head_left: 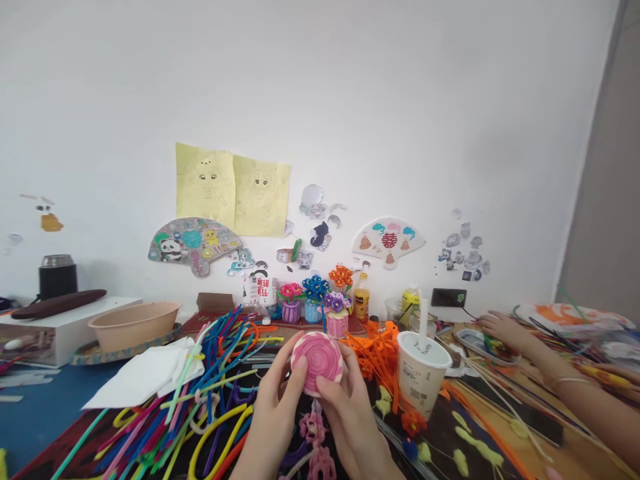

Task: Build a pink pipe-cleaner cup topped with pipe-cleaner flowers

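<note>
Between my two hands is a round pink coil of pipe cleaner with a pink-and-white edge, its spiral face turned toward me. My left hand grips its left side, thumb on the face. From the right, my right hand holds the lower edge, thumb pressed on the front. Below the coil, pink looped pipe-cleaner pieces lie on the dark mat. Left of my hands spreads a heap of multicoloured pipe cleaners. Orange pipe cleaners lie just to the right.
A lidded paper cup with a straw stands at right. Behind my hands are small pots of pipe-cleaner flowers and a yellow drink bottle. White tissues and a beige basin sit left. Another person's arm reaches in from the right.
</note>
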A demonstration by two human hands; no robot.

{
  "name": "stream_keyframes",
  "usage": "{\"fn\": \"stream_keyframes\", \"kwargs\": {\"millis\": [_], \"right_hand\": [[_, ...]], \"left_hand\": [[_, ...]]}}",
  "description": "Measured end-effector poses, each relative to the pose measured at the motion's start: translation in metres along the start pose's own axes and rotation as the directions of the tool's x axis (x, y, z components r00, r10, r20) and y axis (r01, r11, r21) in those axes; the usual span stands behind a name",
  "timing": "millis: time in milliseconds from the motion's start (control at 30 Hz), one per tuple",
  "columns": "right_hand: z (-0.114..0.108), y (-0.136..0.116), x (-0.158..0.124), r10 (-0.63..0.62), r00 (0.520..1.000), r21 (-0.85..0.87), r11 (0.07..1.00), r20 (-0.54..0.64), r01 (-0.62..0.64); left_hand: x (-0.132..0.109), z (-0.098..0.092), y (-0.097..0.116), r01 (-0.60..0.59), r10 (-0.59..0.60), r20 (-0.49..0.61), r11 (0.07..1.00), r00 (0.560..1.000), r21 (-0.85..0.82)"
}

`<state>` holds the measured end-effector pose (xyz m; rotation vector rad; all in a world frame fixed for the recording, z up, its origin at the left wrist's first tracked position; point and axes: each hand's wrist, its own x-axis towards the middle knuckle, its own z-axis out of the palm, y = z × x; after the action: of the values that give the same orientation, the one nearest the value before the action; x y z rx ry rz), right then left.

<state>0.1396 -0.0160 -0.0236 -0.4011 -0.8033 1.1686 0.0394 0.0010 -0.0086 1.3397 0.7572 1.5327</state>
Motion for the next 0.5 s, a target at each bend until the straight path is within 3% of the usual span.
{"fn": "stream_keyframes", "kwargs": {"millis": [200, 500], "right_hand": [[-0.007, -0.009, 0.003, 0.079, 0.996, -0.126, 0.989, 0.044, -0.072], [-0.01, -0.007, 0.005, 0.056, 0.998, -0.187, 0.981, 0.028, -0.05]], "left_hand": [[0.001, -0.002, 0.003, -0.012, 0.015, -0.072, 0.999, 0.997, 0.042], [0.0, -0.004, 0.004, -0.017, 0.018, -0.03, 0.998, 0.999, 0.054]]}}
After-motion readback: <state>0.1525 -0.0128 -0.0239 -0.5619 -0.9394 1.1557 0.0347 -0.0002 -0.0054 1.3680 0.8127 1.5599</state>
